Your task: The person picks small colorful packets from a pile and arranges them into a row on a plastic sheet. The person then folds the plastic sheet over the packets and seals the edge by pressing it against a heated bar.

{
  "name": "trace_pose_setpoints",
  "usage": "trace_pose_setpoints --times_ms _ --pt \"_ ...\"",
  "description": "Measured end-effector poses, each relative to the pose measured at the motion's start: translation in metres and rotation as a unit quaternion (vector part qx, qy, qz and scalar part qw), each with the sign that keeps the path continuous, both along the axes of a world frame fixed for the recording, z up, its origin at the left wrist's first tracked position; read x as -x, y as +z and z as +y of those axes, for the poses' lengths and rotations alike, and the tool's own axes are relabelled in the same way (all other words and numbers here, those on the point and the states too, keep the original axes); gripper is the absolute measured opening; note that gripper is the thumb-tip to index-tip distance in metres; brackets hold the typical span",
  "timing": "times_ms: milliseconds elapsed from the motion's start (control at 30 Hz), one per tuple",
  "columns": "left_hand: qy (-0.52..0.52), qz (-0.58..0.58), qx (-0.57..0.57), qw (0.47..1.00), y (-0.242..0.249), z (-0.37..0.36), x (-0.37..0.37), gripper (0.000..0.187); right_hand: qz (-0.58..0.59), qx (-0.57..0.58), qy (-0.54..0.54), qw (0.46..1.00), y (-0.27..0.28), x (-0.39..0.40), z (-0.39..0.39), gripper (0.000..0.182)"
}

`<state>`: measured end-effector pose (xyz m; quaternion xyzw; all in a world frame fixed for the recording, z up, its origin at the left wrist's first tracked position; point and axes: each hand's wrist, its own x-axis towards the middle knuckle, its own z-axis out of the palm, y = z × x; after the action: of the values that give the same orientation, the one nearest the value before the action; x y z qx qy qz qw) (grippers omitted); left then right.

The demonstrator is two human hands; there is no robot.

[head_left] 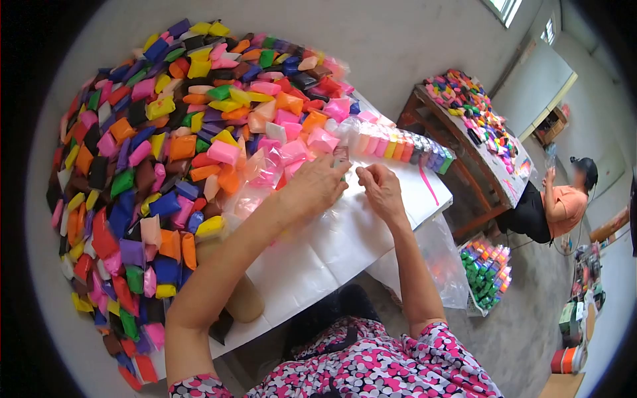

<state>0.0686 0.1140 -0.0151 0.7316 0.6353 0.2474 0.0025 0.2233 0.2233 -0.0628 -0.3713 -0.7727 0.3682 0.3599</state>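
Note:
My left hand (318, 182) reaches over the white table, its fingers bent together at the near end of a long clear plastic bag; what they grip is hidden behind the hand. Close to its right is my right hand (381, 190), with thumb and forefinger pinched together; anything between them is too small to name. Just beyond both hands lies the row of small coloured packets (398, 146) in that clear bag. A pink ribbon (428, 186) lies right of my right hand. Crumpled clear plastic (262, 169) is left of my left hand, against the packets.
A big heap of coloured packets (152, 166) covers the left of the white table (312, 278). Below the table's right edge stand a clear plastic bag (438, 259) and a crate of packets (488, 275). Another person (564, 205) sits by a second table (458, 126).

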Motion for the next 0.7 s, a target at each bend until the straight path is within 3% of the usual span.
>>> trace_pose_setpoints --times_ms 33,133,233,367,500,533,633,700 --pt "0.013 -0.046 0.031 0.998 0.006 -0.004 -0.002 0.03 0.007 -0.006 -0.005 1.0 0.003 -0.003 -0.003 0.032" --pt "-0.011 0.034 -0.04 0.999 0.028 -0.026 -0.004 0.039 0.012 -0.041 -0.013 0.999 0.013 -0.011 -0.013 0.029" --pt "-0.033 -0.007 -0.08 0.996 0.074 -0.081 -0.001 0.04 0.02 -0.123 -0.021 0.992 0.025 -0.022 -0.03 0.025" --pt "0.157 -0.06 -0.039 0.985 0.102 -0.149 0.01 0.053 0.043 -0.202 -0.004 0.978 0.035 -0.029 -0.047 0.013" --pt "0.246 -0.104 -0.019 0.964 0.059 -0.17 0.029 0.079 0.06 -0.245 0.163 0.954 0.054 -0.01 -0.071 0.024" --pt "0.258 -0.116 0.028 0.959 0.048 -0.172 0.034 0.093 0.062 -0.249 0.214 0.942 0.059 -0.003 -0.078 0.026" --pt "0.263 -0.168 0.064 0.948 0.033 -0.169 0.041 0.096 0.001 -0.291 0.304 0.907 0.069 0.015 -0.097 0.033" --pt "0.235 -0.219 0.078 0.944 0.029 -0.165 0.047 0.097 -0.016 -0.339 0.296 0.893 0.061 0.029 -0.107 0.041"
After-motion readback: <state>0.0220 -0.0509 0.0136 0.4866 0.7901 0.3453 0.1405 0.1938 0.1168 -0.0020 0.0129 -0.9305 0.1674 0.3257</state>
